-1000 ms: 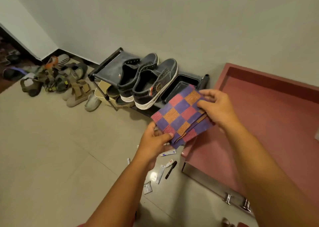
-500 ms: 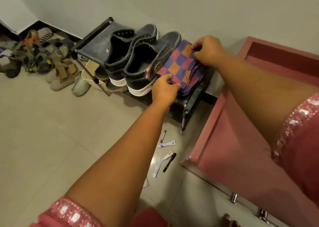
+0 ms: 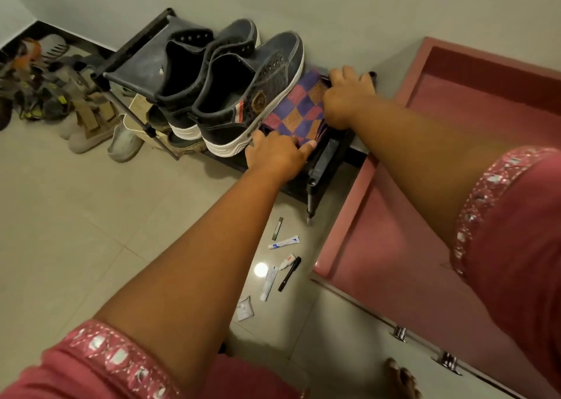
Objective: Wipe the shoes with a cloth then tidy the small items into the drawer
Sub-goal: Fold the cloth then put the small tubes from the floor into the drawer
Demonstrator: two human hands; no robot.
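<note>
A folded checked cloth (image 3: pixel 299 110), purple, pink and orange, lies on the right end of the black shoe rack (image 3: pixel 321 165), beside a pair of dark sneakers (image 3: pixel 243 95). My left hand (image 3: pixel 276 152) rests on the cloth's near edge, fingers spread flat. My right hand (image 3: pixel 346 98) presses on its far right side. On the floor tiles below lie several small items: a white tube (image 3: pixel 283 243), a black pen (image 3: pixel 289 274), a second tube (image 3: pixel 268 283), a sachet (image 3: pixel 245 308) and a dark stick (image 3: pixel 277 228). The open pink drawer (image 3: pixel 364 204) stands to the right.
Sandals and other shoes (image 3: pixel 60 101) are heaped on the floor at the left by the wall. More shoes sit under the rack. The drawer front with metal handles (image 3: pixel 400 333) juts out at lower right. My bare toes (image 3: pixel 403 380) show near the bottom edge.
Both hands carried the cloth from mid-air down to the rack's right end and now lie flat on it. The view has moved closer to the rack.
</note>
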